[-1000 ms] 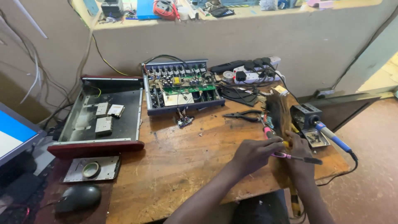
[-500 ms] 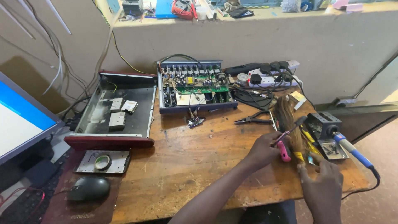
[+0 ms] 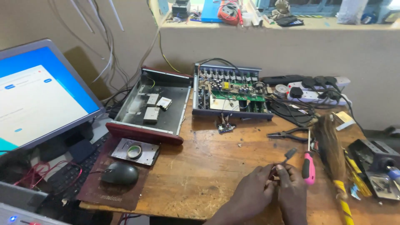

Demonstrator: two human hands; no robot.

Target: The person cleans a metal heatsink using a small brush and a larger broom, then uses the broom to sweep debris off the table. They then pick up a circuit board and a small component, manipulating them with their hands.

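My left hand (image 3: 249, 192) and my right hand (image 3: 293, 196) meet at the table's front edge. Both pinch a thin tool (image 3: 287, 156) whose dark flat head sticks up and to the right from my fingertips. A pink-handled screwdriver (image 3: 308, 167) lies on the wood just right of my hands, untouched. Beyond it lies a brush (image 3: 330, 152) with brown bristles and a yellow-wrapped handle. Black pliers (image 3: 287, 134) rest farther back.
An open chassis with a green circuit board (image 3: 231, 91) and an empty metal case (image 3: 154, 107) stand at the back. A small loose board (image 3: 225, 127), a power strip (image 3: 314, 89), a soldering stand (image 3: 375, 160), a mouse (image 3: 120, 173), a tape roll (image 3: 134, 151) and a laptop screen (image 3: 37, 96) surround the wooden table (image 3: 208, 166).
The view has swung left. The pink-handled screwdriver has left my left hand and lies on the table. My right hand has come back to the left one, and both now pinch the thin tool.
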